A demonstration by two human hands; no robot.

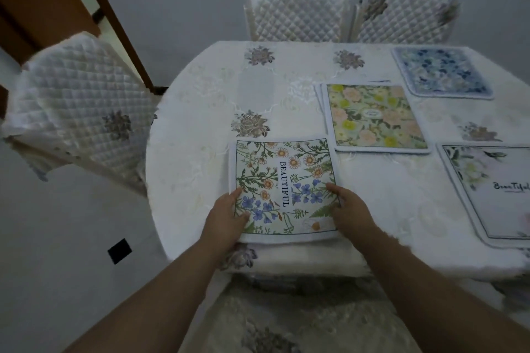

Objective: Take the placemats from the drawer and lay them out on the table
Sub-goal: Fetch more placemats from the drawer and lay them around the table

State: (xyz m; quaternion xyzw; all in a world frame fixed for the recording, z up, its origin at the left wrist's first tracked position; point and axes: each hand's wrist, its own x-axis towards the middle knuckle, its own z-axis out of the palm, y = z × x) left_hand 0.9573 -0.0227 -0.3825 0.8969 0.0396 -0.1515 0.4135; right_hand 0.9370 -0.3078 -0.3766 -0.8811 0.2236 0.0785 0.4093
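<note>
A placemat with daisies, blue flowers and the word BEAUTIFUL (pixel 286 175) lies flat near the table's front edge. My left hand (pixel 226 218) grips its lower left edge, thumb on top. My right hand (pixel 351 215) grips its lower right edge the same way. Further back, a yellow and peach floral placemat (pixel 375 117) tops a small stack of placemats. A blue floral placemat (pixel 441 71) lies at the far right. A pale placemat with script lettering (pixel 493 195) lies at the right, cut off by the frame edge.
The round table (pixel 200 112) wears a white embroidered cloth. Quilted white chairs stand at the left (pixel 80 106) and two at the back (pixel 298 14). A chair seat (pixel 286 321) sits right below my arms. A wooden door frame (pixel 114 17) rises at the upper left.
</note>
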